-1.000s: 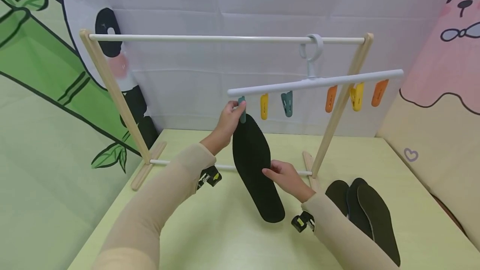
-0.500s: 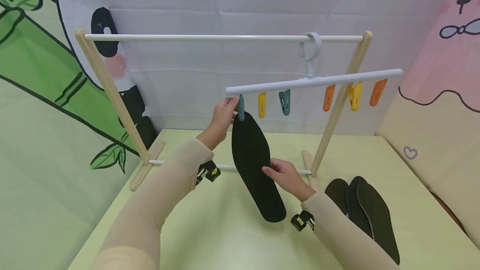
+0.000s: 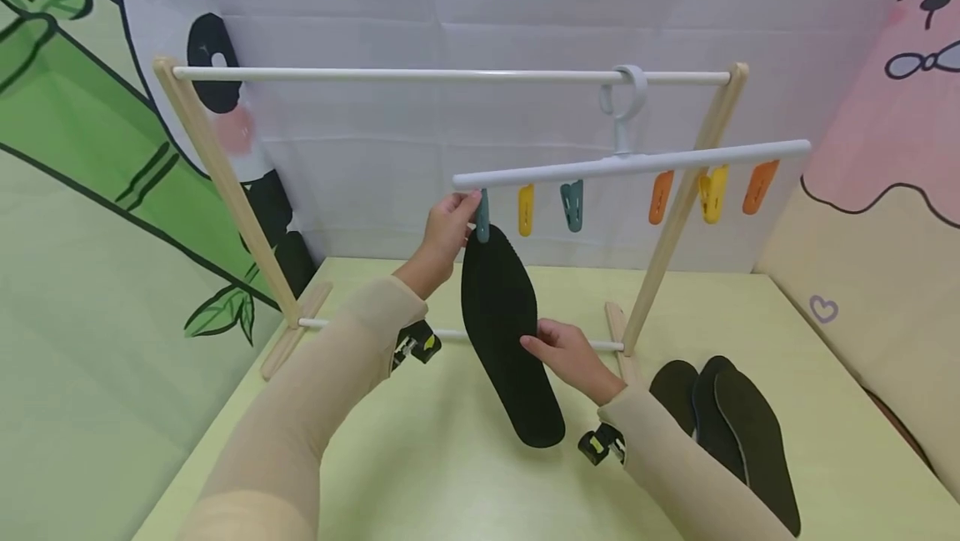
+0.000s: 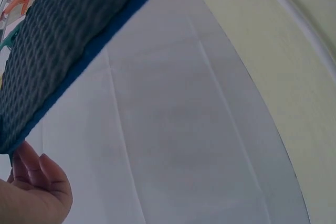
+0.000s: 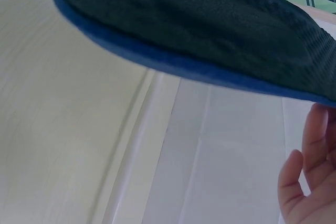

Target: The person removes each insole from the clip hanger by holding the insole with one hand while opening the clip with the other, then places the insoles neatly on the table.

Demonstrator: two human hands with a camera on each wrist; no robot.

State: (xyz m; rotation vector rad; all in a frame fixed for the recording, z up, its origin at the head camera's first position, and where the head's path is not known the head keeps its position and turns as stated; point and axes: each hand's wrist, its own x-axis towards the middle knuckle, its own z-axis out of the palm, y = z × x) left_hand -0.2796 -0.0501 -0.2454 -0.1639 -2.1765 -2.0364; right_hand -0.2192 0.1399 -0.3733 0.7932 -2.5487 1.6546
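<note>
A black insole (image 3: 501, 333) hangs at a slant beneath the left end of a white hanger (image 3: 555, 172). Its top tip meets a teal clip (image 3: 483, 220). My left hand (image 3: 444, 237) holds the clip from its left side, thumb by the upper part and other fingers partly hidden behind. My right hand (image 3: 573, 358) pinches the insole's right edge at mid-length, thumb in front, fingers behind. The right wrist view shows the insole's blue rim (image 5: 173, 66) above that hand's fingers. In the left wrist view, the left fingers (image 4: 39, 169) are right at the insole's end.
The hanger hooks on the top bar (image 3: 390, 75) of a wooden-legged rack. Along it hang yellow (image 3: 526, 210), teal (image 3: 572, 206) and orange (image 3: 660, 197) clips, with more at the right. Several black insoles (image 3: 750, 424) lie at the right on the pale table (image 3: 450, 491).
My left thumb has slid off the teal clip's front to its left side, leaving the clip's face in view. The insole's lower end has swung slightly left; my right hand keeps its pinch.
</note>
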